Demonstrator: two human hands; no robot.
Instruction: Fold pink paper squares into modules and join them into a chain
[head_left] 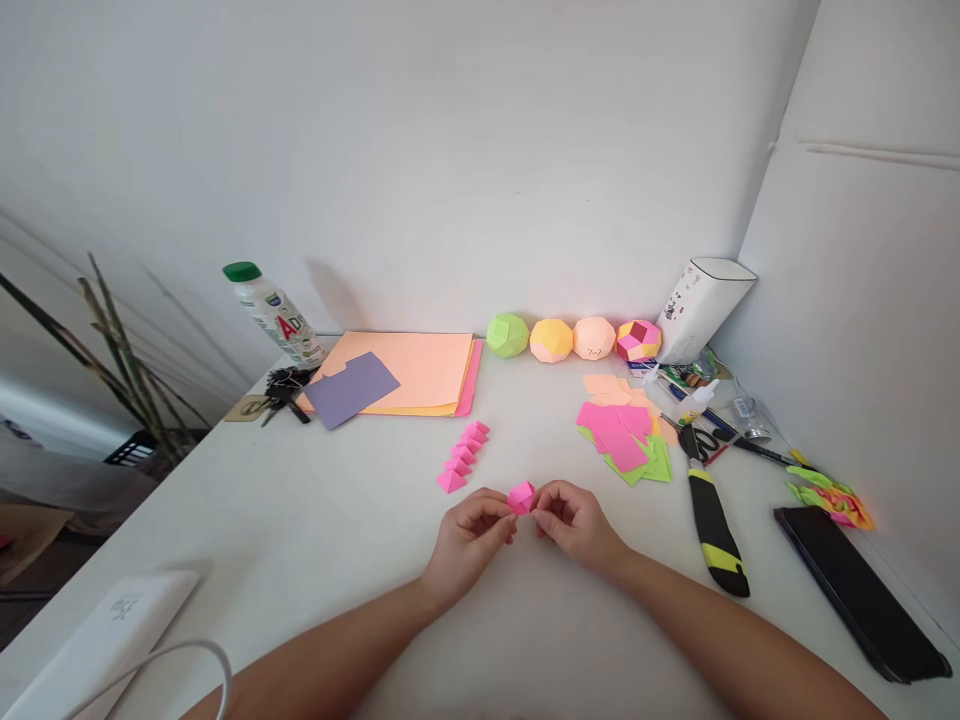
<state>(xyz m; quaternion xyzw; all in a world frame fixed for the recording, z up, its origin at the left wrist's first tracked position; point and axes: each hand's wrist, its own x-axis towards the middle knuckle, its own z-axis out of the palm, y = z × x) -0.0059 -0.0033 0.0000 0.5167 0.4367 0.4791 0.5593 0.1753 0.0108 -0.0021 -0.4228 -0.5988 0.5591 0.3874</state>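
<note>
A small folded pink paper piece (pixel 521 497) is pinched between my two hands above the white table. My left hand (pixel 471 540) grips its left side between thumb and fingers. On its right edge, the thumb and fingertips of my right hand (pixel 571 520) close on the paper. Just beyond my left hand, several folded pink paper units (pixel 463 457) stand in a slanting row. To the far right of my hands lies a loose pile of pink paper pieces (pixel 619 432), with green and peach pieces among them.
Four-coloured paper balls (pixel 551 341) line the wall. Peach sheets (pixel 405 365) and a purple card (pixel 352 390) lie at the back left, beside a bottle (pixel 277 315). Rightward are a utility knife (pixel 716 530), glue bottle (pixel 694 402), scissors (pixel 701 440) and black phone-like case (pixel 859 590).
</note>
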